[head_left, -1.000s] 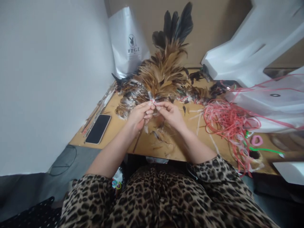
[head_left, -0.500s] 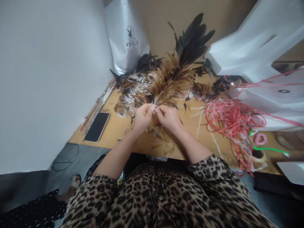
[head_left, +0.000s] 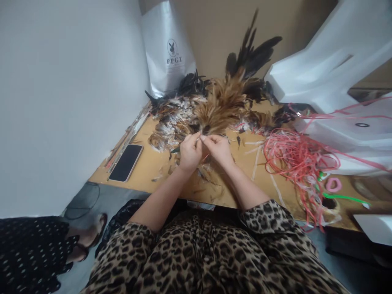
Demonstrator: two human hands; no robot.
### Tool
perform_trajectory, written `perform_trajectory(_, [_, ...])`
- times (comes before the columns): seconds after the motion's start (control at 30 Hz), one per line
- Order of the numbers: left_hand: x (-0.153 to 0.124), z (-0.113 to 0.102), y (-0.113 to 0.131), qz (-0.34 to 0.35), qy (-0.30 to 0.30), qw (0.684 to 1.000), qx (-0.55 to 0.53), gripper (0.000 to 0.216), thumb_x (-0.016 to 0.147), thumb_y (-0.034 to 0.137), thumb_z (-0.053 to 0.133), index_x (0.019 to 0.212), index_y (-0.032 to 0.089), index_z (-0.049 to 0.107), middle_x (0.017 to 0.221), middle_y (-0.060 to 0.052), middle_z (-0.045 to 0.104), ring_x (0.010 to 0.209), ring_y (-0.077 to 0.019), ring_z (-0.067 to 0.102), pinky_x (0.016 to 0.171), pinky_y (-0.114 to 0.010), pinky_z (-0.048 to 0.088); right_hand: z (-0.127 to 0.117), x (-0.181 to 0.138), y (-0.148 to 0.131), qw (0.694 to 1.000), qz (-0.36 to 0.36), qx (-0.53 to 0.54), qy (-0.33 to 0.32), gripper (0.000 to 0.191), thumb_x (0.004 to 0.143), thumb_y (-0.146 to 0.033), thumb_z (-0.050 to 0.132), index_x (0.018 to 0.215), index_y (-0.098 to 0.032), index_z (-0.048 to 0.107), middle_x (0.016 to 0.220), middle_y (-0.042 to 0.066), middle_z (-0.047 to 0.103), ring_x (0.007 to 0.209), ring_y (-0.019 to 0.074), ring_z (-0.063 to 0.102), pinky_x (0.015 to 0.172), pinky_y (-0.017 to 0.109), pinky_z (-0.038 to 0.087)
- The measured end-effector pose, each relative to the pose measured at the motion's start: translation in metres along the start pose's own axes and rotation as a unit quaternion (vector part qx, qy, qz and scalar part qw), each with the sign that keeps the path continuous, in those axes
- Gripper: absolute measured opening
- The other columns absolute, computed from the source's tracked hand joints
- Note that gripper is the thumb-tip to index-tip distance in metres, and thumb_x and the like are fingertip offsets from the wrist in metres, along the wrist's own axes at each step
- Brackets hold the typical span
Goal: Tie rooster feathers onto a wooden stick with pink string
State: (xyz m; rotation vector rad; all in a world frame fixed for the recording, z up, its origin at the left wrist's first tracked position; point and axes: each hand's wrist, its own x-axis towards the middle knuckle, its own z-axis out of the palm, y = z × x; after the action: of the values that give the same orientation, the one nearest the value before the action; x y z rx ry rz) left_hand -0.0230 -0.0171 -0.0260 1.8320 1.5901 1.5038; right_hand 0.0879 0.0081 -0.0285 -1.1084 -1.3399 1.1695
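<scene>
1. The feather bundle (head_left: pixel 225 102) fanned up over the middle of the table (head_left: pixel 153 165), its base pinched between both hands
2. The left hand (head_left: pixel 190 153) was closed, fingertips gripping the bundle's base from the left
3. The right hand (head_left: pixel 218 149) was closed too, fingertips meeting the left hand's at the same spot
4. Loose feathers (head_left: pixel 170 122) lay just behind the hands
5. A phone (head_left: pixel 126 162) lay to the left, a tangle of pink string (head_left: pixel 294 157) to the right, a white bag (head_left: pixel 170 53) at the back
</scene>
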Motion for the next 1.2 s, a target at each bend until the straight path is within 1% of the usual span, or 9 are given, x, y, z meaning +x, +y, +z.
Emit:
perform_trajectory(0.13, [-0.005,0.007,0.003,-0.013,-0.006,0.999,-0.045,0.03,0.08,0.02,0.057,0.108,0.017,0.064,0.097,-0.01,0.061,0.095,-0.0197,0.055,0.09,-0.034,0.043,0.001,0.006,0.005,0.992,0.061,0.102,0.029,0.039,0.057,-0.052,0.072,0.062,-0.017,0.057,0.053,-0.001,0.056,0.049,0.01,0.048,0.047,0.022,0.036])
perform_trajectory(0.23, [-0.005,0.012,0.007,-0.112,-0.013,0.976,-0.186,0.035,0.073,0.02,0.066,0.108,0.017,0.063,0.097,-0.008,0.062,0.088,-0.0159,0.058,0.082,-0.029,0.047,-0.007,0.009,0.006,0.977,0.098,0.189,0.0,0.039,0.053,-0.048,0.077,0.062,-0.017,0.055,0.051,-0.002,0.054,0.045,0.0086,0.046,0.044,0.021,0.035])
perform_trajectory(0.3, [-0.002,0.011,0.012,-0.216,-0.037,0.924,-0.312,0.034,0.072,0.022,0.068,0.104,0.015,0.06,0.089,-0.006,0.064,0.074,-0.0118,0.06,0.071,-0.025,0.049,-0.017,0.013,0.007,0.97,0.108,0.215,-0.029,0.04,0.051,-0.044,0.079,0.057,-0.017,0.05,0.043,-0.006,0.044,0.038,0.0049,0.035,0.038,0.019,0.027])
perform_trajectory(0.4, [0.005,0.008,0.018,-0.327,-0.115,0.817,-0.461,0.024,0.076,0.026,0.065,0.094,0.011,0.059,0.08,-0.006,0.065,0.063,-0.0095,0.06,0.06,-0.022,0.047,-0.034,0.02,0.008,0.963,0.102,0.236,-0.084,0.047,0.053,-0.043,0.08,0.051,-0.017,0.04,0.037,-0.011,0.026,0.034,0.0013,0.018,0.035,0.018,0.014])
perform_trajectory(0.47, [0.009,0.007,0.021,-0.355,-0.154,0.769,-0.509,0.019,0.079,0.027,0.062,0.087,0.01,0.058,0.077,-0.007,0.066,0.062,-0.0098,0.06,0.057,-0.021,0.046,-0.043,0.023,0.01,0.959,0.099,0.24,-0.116,0.044,0.056,-0.042,0.079,0.053,-0.017,0.043,0.038,-0.011,0.026,0.034,0.001,0.017,0.035,0.017,0.013])
perform_trajectory(0.53, [0.012,0.011,0.023,-0.369,-0.167,0.748,-0.526,0.017,0.081,0.026,0.061,0.083,0.01,0.058,0.072,-0.006,0.065,0.06,-0.0092,0.059,0.054,-0.019,0.044,-0.049,0.026,0.013,0.957,0.104,0.235,-0.131,0.039,0.057,-0.041,0.079,0.058,-0.016,0.05,0.04,-0.009,0.034,0.034,0.001,0.02,0.035,0.017,0.014])
perform_trajectory(0.6, [0.014,0.016,0.024,-0.386,-0.169,0.736,-0.53,0.015,0.081,0.024,0.06,0.079,0.009,0.059,0.067,-0.005,0.063,0.057,-0.008,0.058,0.051,-0.017,0.042,-0.053,0.027,0.016,0.955,0.109,0.236,-0.144,0.037,0.056,-0.04,0.079,0.061,-0.015,0.052,0.044,-0.007,0.041,0.034,0.0009,0.024,0.035,0.016,0.015])
perform_trajectory(0.8, [0.02,0.025,0.018,-0.405,-0.208,0.698,-0.552,0.014,0.076,0.019,0.066,0.072,0.009,0.058,0.063,-0.001,0.056,0.049,-0.0027,0.047,0.041,-0.012,0.031,-0.059,0.029,0.022,0.95,0.103,0.217,-0.199,0.032,0.064,-0.04,0.075,0.066,-0.014,0.056,0.044,-0.009,0.036,0.036,0.0012,0.019,0.035,0.017,0.013])
perform_trajectory(1.2, [0.018,0.03,-0.005,-0.384,-0.178,0.715,-0.556,0.023,0.068,0.024,0.074,0.074,0.01,0.057,0.062,0.003,0.048,0.045,0.0004,0.035,0.036,-0.009,0.019,-0.052,0.031,0.015,0.966,0.107,0.133,-0.195,0.034,0.067,-0.047,0.069,0.069,-0.015,0.059,0.042,-0.011,0.027,0.037,0.0034,0.015,0.037,0.021,0.009])
